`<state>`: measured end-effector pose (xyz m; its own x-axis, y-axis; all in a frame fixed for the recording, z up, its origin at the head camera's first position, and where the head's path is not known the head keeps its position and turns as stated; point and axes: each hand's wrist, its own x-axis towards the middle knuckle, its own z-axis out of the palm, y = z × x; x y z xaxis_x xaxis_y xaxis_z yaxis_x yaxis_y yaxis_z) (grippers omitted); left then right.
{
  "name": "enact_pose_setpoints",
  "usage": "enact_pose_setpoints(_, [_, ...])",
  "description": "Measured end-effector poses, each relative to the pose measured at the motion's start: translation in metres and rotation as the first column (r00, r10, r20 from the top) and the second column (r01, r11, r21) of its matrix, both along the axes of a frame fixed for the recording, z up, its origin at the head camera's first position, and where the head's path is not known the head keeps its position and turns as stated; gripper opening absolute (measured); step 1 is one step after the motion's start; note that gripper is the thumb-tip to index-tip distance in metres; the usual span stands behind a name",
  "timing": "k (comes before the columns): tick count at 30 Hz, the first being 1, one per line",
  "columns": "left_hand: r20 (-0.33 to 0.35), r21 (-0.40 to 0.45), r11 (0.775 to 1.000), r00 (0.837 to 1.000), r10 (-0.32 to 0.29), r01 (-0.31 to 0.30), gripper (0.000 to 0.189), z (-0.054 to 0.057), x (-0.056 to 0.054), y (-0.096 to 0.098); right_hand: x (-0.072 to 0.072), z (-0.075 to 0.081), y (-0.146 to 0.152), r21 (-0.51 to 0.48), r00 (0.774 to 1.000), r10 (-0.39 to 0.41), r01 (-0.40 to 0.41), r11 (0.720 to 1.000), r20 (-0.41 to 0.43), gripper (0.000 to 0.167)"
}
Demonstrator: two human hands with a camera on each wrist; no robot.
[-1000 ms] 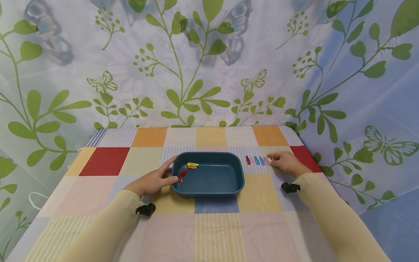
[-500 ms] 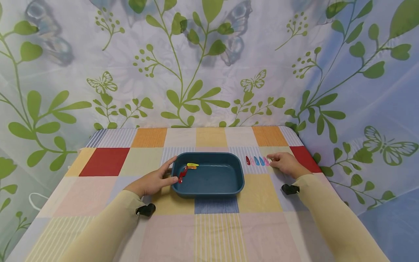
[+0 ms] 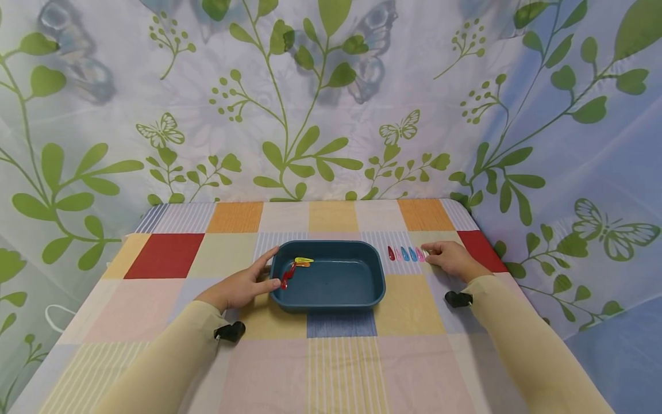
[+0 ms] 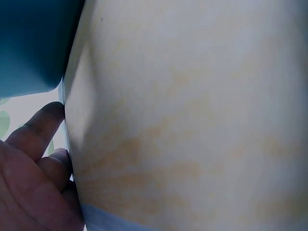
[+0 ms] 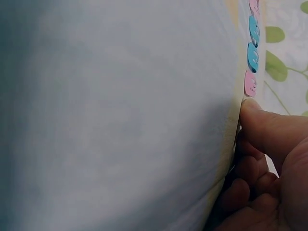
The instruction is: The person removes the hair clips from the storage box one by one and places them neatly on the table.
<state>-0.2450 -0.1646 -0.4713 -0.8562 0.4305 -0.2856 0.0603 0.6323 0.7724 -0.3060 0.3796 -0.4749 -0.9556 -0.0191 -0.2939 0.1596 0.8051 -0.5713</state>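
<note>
- Location: the blue tray (image 3: pixel 331 290) stood on the table (image 3: pixel 346 368) at 12 o'clock from the person. The row of clips (image 3: pixel 405 253) lay on the table between 2 and 3 o'clock from the tray, near it.
- Right hand: the right hand (image 3: pixel 453 259) was at the row's 3 o'clock end, fingers curled in, thumb and index finger almost closed on the pale clip (image 3: pixel 426 252), of which only a sliver showed.
- Left hand: the left hand (image 3: pixel 240 286) was spread wide at the tray's 9 o'clock side, thumb at the rim. It touched the tray and had hold of no clip.
- Tray contents: a yellow clip (image 3: pixel 304 260) and an orange clip (image 3: pixel 306 264) lay at about 10 o'clock inside, with red clips (image 3: pixel 292 270) toward 9 o'clock.
- Step: judged as fine handling of the pale clip; whether it was being set down or picked up could not be told.
- Grip: a light pinch with the tips suited so small and flat a part; downward pressure risked skewing it.
- Clearance: the pink clip (image 5: pixel 250 83) lay just beside the thumb. Lifting straight up was safest; a sweep toward 9 o'clock could have disturbed the row.
- Bracing: light left-hand contact was enough; a push could have slid the tray.
</note>
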Motion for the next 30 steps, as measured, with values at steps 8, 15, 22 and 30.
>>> enact_pose_setpoints(8, [-0.001, 0.007, 1.0, 1.0, -0.007, 0.007, 0.087, 0.0008, 0.0009, 0.0016, -0.0003, -0.0014, 0.0016, -0.003, 1.0, 0.005, -0.005, 1.0, 0.01, 0.052])
enact_pose_setpoints(15, [-0.013, 0.0, 1.0, 1.0, -0.008, 0.008, 0.087, 0.0029, 0.0024, 0.0007, -0.0041, -0.0055, 0.0054, -0.001, 1.0, -0.005, 0.005, 1.0, 0.015, 0.051])
enact_pose_setpoints(22, [-0.025, 0.016, 0.999, 0.999, -0.03, 0.03, 0.087, 0.0018, 0.0006, -0.0001, -0.0018, -0.0041, 0.0064, -0.024, 1.0, 0.019, -0.019, 1.0, 0.002, 0.052])
enact_pose_setpoints(30, [-0.033, 0.012, 0.999, 0.999, -0.032, 0.033, 0.087, 0.0015, 0.0005, -0.0004, 0.0004, -0.0023, 0.0082, -0.056, 1.0, 0.024, -0.024, 0.998, -0.013, 0.053])
